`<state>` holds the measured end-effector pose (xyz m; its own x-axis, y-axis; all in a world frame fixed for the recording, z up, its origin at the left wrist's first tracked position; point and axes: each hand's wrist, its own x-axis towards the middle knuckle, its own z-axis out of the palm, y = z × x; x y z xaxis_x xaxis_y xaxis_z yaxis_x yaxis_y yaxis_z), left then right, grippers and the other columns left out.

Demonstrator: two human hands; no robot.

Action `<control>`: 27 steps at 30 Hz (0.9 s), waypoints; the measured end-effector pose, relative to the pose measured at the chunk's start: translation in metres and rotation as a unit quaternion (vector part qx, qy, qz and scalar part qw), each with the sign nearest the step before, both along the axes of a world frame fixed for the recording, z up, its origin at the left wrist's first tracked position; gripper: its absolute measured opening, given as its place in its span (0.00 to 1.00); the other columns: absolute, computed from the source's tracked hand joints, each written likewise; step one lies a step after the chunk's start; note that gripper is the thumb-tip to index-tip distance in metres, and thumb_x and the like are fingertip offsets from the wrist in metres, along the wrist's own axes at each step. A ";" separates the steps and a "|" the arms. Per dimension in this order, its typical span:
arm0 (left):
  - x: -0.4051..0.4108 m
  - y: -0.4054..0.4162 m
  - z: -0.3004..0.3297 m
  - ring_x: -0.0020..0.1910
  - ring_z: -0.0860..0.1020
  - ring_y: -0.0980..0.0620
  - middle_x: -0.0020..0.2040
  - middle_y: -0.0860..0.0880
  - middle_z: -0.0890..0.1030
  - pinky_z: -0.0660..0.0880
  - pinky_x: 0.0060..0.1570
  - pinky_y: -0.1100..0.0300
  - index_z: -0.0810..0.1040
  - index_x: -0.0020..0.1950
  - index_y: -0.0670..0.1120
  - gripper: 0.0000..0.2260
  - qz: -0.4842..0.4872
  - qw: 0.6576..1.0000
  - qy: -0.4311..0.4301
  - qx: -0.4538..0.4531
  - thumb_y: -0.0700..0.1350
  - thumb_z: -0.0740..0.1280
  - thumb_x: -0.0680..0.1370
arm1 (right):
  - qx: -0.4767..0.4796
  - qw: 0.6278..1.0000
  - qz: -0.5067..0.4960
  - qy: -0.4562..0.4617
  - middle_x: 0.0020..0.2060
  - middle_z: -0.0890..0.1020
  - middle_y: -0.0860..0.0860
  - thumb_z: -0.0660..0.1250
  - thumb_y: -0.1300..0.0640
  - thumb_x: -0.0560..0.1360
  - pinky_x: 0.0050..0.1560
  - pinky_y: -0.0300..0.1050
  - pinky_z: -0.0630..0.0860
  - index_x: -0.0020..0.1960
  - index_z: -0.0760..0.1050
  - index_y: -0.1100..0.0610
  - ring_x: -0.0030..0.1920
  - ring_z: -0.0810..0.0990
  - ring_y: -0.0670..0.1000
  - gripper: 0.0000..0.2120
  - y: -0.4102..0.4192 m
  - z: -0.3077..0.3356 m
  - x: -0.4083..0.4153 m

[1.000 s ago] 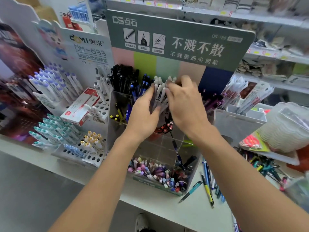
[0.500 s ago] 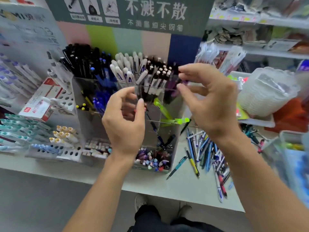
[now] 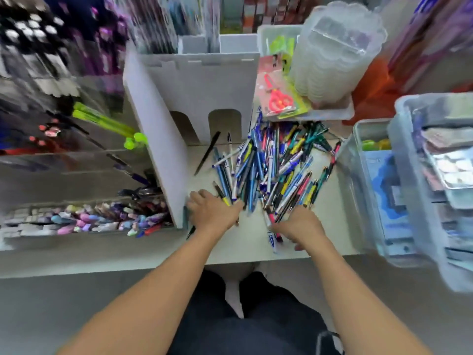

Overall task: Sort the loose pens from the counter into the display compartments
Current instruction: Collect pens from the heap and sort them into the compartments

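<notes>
Both hands are being held low over the near edge of the loose pen pile (image 3: 271, 170) on the pale counter (image 3: 230, 247). The left hand (image 3: 213, 212) is being laid palm-down on the pile's near-left corner, fingers spread flat across a yellow-tipped pen (image 3: 222, 197); nothing is being gripped by it. The right hand (image 3: 298, 226) is being lowered onto the pile's near-right edge, with a white-and-blue pen (image 3: 270, 234) and a pink one lying just beside its thumb side; whether its fingers are being closed on any pen cannot be told through the blur. Ahead of both hands the pile is being fanned out toward a white cardboard stand (image 3: 202, 83). A single black pen (image 3: 207, 152) is lying apart, beyond the left hand. Left of that hand, the clear display compartments (image 3: 84, 216) are being shown part-filled with pastel pens. Right of the right hand, a clear plastic bin (image 3: 368, 190) is standing.
</notes>
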<state>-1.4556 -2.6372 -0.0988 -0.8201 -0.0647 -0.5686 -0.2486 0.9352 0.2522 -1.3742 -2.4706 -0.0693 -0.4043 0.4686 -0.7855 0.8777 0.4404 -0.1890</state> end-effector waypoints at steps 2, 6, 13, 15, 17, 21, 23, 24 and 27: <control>-0.004 0.000 -0.011 0.69 0.63 0.36 0.70 0.40 0.63 0.69 0.64 0.46 0.59 0.74 0.38 0.48 -0.009 1.000 0.029 -0.005 0.67 0.73 0.68 | -0.016 0.999 0.030 -0.014 0.37 0.82 0.54 0.82 0.50 0.64 0.38 0.51 0.83 0.43 0.71 0.58 0.38 0.83 0.56 0.22 -0.010 -0.016 0.004; -0.008 0.002 -0.020 0.63 0.71 0.37 0.66 0.40 0.66 0.72 0.62 0.48 0.63 0.69 0.40 0.38 0.003 0.997 0.041 0.063 0.53 0.79 0.69 | 0.013 0.997 0.021 0.067 0.29 0.74 0.51 0.80 0.60 0.63 0.23 0.39 0.66 0.36 0.67 0.57 0.30 0.75 0.51 0.20 -0.018 -0.030 -0.003; -0.010 -0.003 -0.019 0.48 0.74 0.49 0.56 0.42 0.78 0.67 0.44 0.59 0.71 0.64 0.40 0.21 0.052 0.985 0.073 0.146 0.34 0.72 0.73 | -0.017 0.964 -0.112 0.240 0.38 0.82 0.55 0.81 0.51 0.68 0.40 0.57 0.82 0.42 0.69 0.51 0.36 0.83 0.59 0.19 -0.021 -0.047 -0.005; -0.013 -0.003 -0.019 0.48 0.74 0.49 0.56 0.43 0.78 0.68 0.45 0.59 0.70 0.68 0.39 0.21 0.076 0.980 0.080 0.165 0.32 0.69 0.76 | 0.000 0.959 -0.116 0.259 0.36 0.82 0.53 0.78 0.49 0.69 0.39 0.57 0.82 0.41 0.71 0.52 0.34 0.83 0.58 0.16 -0.017 -0.047 -0.002; -0.017 -0.002 -0.019 0.49 0.74 0.47 0.56 0.43 0.77 0.68 0.46 0.59 0.71 0.67 0.38 0.18 0.094 0.975 0.087 0.181 0.31 0.65 0.77 | 0.013 0.955 -0.121 0.270 0.34 0.83 0.53 0.76 0.49 0.70 0.39 0.55 0.83 0.41 0.73 0.52 0.32 0.83 0.57 0.13 -0.012 -0.045 0.002; -0.026 0.000 -0.030 0.57 0.74 0.45 0.62 0.41 0.73 0.71 0.55 0.54 0.69 0.70 0.40 0.17 0.098 0.970 0.081 0.210 0.35 0.58 0.81 | 0.014 0.947 -0.111 0.301 0.33 0.83 0.53 0.73 0.52 0.74 0.39 0.55 0.83 0.42 0.74 0.52 0.32 0.83 0.55 0.08 -0.008 -0.041 0.004; -0.034 0.005 -0.037 0.61 0.74 0.42 0.64 0.41 0.73 0.73 0.62 0.48 0.67 0.73 0.41 0.17 0.094 0.968 0.082 0.217 0.44 0.58 0.84 | 0.010 0.942 -0.110 0.318 0.32 0.83 0.52 0.72 0.52 0.75 0.39 0.55 0.83 0.41 0.75 0.52 0.31 0.83 0.54 0.08 -0.009 -0.039 0.003; -0.039 0.009 -0.039 0.63 0.74 0.41 0.65 0.41 0.73 0.72 0.64 0.46 0.67 0.73 0.41 0.21 0.097 0.968 0.080 0.218 0.51 0.59 0.84 | 0.010 0.939 -0.109 0.325 0.31 0.82 0.51 0.72 0.53 0.75 0.39 0.55 0.83 0.41 0.75 0.52 0.31 0.83 0.54 0.07 -0.010 -0.038 0.002; -0.057 0.021 -0.040 0.69 0.70 0.40 0.70 0.41 0.70 0.71 0.68 0.42 0.64 0.75 0.41 0.40 0.077 0.980 0.067 0.170 0.64 0.72 0.72 | 0.006 0.935 -0.116 0.337 0.30 0.82 0.49 0.71 0.53 0.76 0.40 0.54 0.83 0.41 0.76 0.52 0.32 0.83 0.51 0.07 -0.013 -0.035 0.001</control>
<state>-1.5125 -2.6160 -0.1389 -0.8841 -0.0187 -0.4670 -0.3233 0.7461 0.5820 -1.3737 -2.4836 -0.1046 -0.6917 0.6115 -0.3842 0.6337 0.2589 -0.7290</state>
